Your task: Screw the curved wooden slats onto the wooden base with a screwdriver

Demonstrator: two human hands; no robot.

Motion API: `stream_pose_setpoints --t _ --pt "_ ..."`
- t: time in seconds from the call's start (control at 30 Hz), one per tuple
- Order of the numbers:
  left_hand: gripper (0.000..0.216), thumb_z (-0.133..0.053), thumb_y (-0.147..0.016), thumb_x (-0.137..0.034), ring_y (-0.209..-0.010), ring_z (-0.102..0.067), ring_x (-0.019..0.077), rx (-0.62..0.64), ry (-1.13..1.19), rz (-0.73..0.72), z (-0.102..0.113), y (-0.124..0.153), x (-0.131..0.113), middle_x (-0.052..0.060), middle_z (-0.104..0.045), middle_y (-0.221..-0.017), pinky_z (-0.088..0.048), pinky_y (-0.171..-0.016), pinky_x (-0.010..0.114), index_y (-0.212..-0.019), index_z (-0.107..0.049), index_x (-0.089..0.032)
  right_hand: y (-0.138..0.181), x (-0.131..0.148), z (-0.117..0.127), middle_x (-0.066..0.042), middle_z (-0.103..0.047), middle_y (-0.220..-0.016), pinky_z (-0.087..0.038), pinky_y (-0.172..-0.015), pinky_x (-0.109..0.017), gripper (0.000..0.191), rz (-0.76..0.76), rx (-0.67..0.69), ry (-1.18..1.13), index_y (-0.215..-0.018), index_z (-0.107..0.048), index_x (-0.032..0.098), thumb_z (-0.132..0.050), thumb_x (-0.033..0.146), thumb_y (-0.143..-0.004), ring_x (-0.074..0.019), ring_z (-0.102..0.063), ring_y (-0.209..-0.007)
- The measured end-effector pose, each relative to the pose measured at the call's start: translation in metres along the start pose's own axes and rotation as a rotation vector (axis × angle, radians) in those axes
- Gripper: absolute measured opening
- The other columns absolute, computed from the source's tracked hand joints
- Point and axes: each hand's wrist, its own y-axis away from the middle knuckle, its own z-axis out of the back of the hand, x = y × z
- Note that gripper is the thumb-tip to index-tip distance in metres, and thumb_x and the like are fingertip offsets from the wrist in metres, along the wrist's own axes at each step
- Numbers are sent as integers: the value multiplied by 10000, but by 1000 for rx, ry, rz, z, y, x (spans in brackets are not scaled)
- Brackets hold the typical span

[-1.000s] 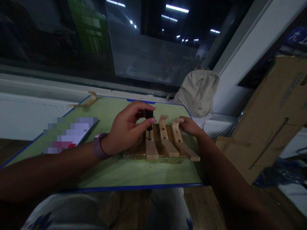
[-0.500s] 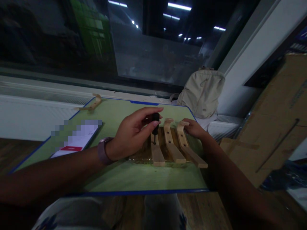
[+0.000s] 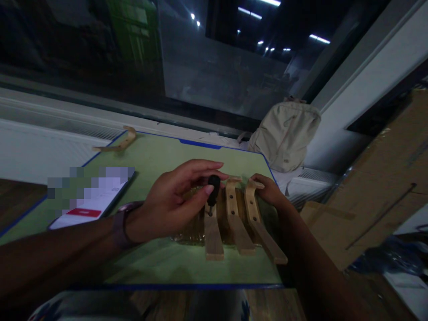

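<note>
My left hand (image 3: 177, 196) is closed around the black handle of a screwdriver (image 3: 213, 185), held upright between thumb and fingers. Its shaft points down into a hole in the leftmost curved wooden hook (image 3: 214, 240). Beside that lie a middle wooden hook (image 3: 239, 227) and a right wooden hook (image 3: 264, 236), each with dark holes in it. All three rest across a brown, shiny, film-wrapped block (image 3: 190, 234). At the far curled end of the right hook, my right hand (image 3: 269, 189) is closed on it, its fingertips partly hidden.
A green table (image 3: 160, 151) with a blue edge carries everything. On its left lies a phone (image 3: 96, 200), partly pixelated. Another wooden hook (image 3: 122, 142) sits at the far left corner. Behind stand a beige backpack (image 3: 286, 133) and, at right, a large cardboard box (image 3: 377, 183).
The camera view has shifted, so the table and hooks appear lower. My left hand still grips the screwdriver at the leftmost hook, its fingers slightly more extended. My right hand stays at the right hook.
</note>
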Motion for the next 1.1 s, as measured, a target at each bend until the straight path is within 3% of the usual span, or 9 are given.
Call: stream_pose_setpoints --t 0.13,0.23,0.43,0.57,0.67,0.87,0.97,1.1 --pt "292 -624 -836 -135 -1096 -606 210 42 -120 -106 5 -4 4 94 -641 -1147 -518 -945 348 -1120 -621 -204 0 -2 -1 -17 -599 -713 -421 -653 -287 161 -17 2 -7 -718 -533 200 -532 357 -757 -175 -549 -696" --pt "318 -725 -764 -163 -1024 -615 198 40 -181 -158 7 -8 8 74 -641 -1076 -541 -869 315 -1068 -651 -221 0 -2 -2 -18 -597 -705 -418 -639 -282 199 -37 2 -10 -714 -530 203 -522 389 -785 -177 -550 -698" --pt "355 -561 -877 -115 -975 -656 180 2 -65 21 3 -5 8 67 -669 -1080 -555 -858 326 -1215 -567 -222 -2 -1 -2 -14 -561 -657 -388 -621 -289 270 -67 -13 16 -686 -531 200 -495 435 -813 -171 -517 -653" --pt "327 -606 -839 -110 -1069 -614 218 53 -45 -79 3 -5 11 98 -637 -1113 -541 -895 385 -1152 -586 -204 -2 2 -2 -14 -553 -654 -371 -615 -290 269 -74 -20 38 -676 -531 196 -509 432 -803 -166 -498 -645" --pt "356 -686 -786 -122 -1019 -606 194 30 -149 -141 4 -6 12 68 -632 -1066 -540 -854 337 -1117 -606 -225 -2 2 -2 -11 -568 -669 -379 -622 -284 247 -70 -16 39 -687 -531 196 -522 419 -792 -163 -505 -657" --pt "324 -527 -889 -126 -985 -639 188 45 -140 -48 1 -4 9 74 -656 -1096 -540 -852 345 -1197 -558 -221 -3 1 -3 -20 -578 -682 -400 -644 -293 253 -62 -13 42 -687 -533 197 -492 416 -806 -176 -529 -683" --pt "330 -607 -847 -153 -982 -631 205 57 -86 -89 1 -5 10 64 -630 -1059 -545 -843 377 -1162 -568 -242 -3 2 -2 -25 -590 -689 -402 -644 -294 224 -60 -6 44 -694 -534 197 -508 396 -792 -181 -534 -688" --pt "322 -691 -789 -142 -918 -620 179 -34 -92 -83 0 -4 12 27 -608 -985 -549 -811 356 -1071 -610 -275 -2 2 -2 -28 -603 -697 -404 -639 -294 206 -61 -11 46 -706 -540 194 -517 384 -784 -178 -533 -679"
